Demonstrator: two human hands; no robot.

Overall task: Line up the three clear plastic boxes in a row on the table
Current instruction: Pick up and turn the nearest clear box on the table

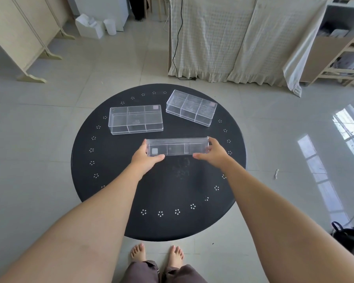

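Observation:
Three clear plastic boxes with inner dividers are on a round black table [161, 223]. The nearest box [177, 147] is held at both ends, tipped so its long side faces me. My left hand [144, 157] grips its left end and my right hand [213, 153] grips its right end. A second clear box [135, 119] lies flat at the back left of the table. The third clear box [191, 107] lies at the back right, turned at an angle to the others.
The table has a ring of small white dot patterns near its rim. Around it is tiled floor. A curtained frame [223, 37] stands behind, a folding screen [18, 37] at the left, shelves [339, 48] at the right, a dark bag [349, 235] on the floor.

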